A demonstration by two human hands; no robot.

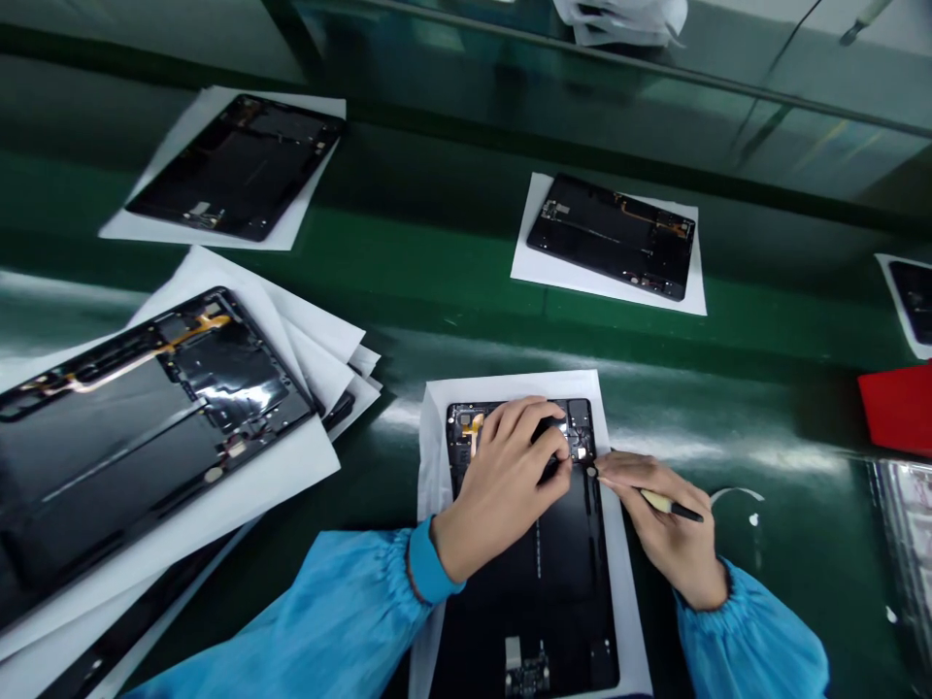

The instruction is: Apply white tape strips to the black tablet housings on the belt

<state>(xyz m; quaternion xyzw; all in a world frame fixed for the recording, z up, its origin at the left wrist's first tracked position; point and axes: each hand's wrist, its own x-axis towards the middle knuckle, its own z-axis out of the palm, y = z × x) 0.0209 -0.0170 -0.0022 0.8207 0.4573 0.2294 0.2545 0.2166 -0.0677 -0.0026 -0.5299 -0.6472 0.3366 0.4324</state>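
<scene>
An opened black tablet housing (502, 582) lies on a white sheet (626, 592) in front of me, its small boards and an orange flex cable showing. My left hand (510, 485) rests over its upper part, fingers bent and thumb and index close together near the right edge; whatever they pinch is hidden. Beside that same edge, my right hand (659, 515) grips a slim pen-like tool (666, 505) with a cream body and black end. Its working tip is hard to make out near a small round light spot on the housing.
At left, a stack of tablet housings (131, 408) is interleaved with white sheets. Two more housings, one far left (240, 165) and one far right (615, 238), lie on sheets upon the green surface. A red box (899, 408) and clear trays (907, 544) stand at right.
</scene>
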